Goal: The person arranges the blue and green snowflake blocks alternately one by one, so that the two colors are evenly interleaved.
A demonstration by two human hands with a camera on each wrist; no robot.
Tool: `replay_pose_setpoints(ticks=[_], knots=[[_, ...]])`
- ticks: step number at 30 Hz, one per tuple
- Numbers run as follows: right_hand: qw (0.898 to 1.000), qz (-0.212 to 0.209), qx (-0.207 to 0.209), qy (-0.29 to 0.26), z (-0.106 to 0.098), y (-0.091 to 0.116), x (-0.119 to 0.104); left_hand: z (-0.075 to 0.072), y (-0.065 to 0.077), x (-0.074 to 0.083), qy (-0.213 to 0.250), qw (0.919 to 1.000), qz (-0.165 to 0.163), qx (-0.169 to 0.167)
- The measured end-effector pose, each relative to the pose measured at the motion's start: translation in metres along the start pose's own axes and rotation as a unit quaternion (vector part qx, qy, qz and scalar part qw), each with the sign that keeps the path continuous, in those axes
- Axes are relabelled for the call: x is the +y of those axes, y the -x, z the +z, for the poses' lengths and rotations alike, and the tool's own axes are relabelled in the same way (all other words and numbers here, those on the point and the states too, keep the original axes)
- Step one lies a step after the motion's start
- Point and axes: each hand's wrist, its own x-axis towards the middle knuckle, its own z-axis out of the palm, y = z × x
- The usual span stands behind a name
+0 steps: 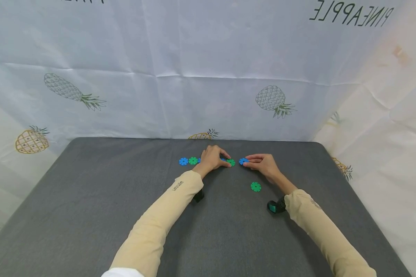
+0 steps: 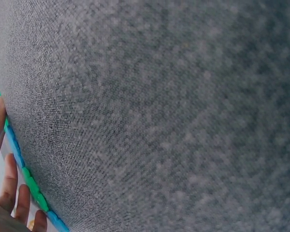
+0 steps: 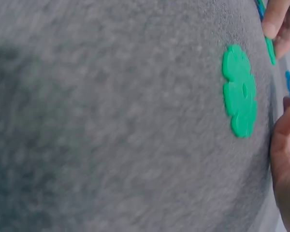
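Note:
A row of blue and green notched plastic discs lies along the far part of the table, with a blue disc [image 1: 183, 161] and a green disc [image 1: 193, 161] at its left end. My left hand [image 1: 212, 157] hides the middle of the row. Its thumb and forefinger pinch the green disc at the right end [image 1: 230, 162]. Just to the right, my right hand [image 1: 264, 165] pinches a separate blue disc [image 1: 243, 161] between thumb and fingers, with a small gap to the row. Nearer me, a loose green disc [image 3: 239, 96] lies flat in the right wrist view.
Dark grey cloth covers the table [image 1: 100, 215]. Behind it hangs a pale curtain [image 1: 201, 46] printed with pineapples, meeting the table's far edge. Black wrist devices, one of them a wrist camera [image 1: 276, 206], sit below both wrists.

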Motion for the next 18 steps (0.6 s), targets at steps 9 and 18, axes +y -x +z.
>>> replay_pose_setpoints(ticks=[9, 18], knots=[[0.996, 0.000, -0.010, 0.088, 0.007, -0.005, -0.009, 0.000, 0.000, -0.001, -0.004, 1.0000, -0.001, 0.001], [0.987, 0.002, -0.016, 0.157, 0.011, -0.007, -0.017, 0.001, -0.001, -0.001, -0.011, 0.9999, 0.002, 0.006]])
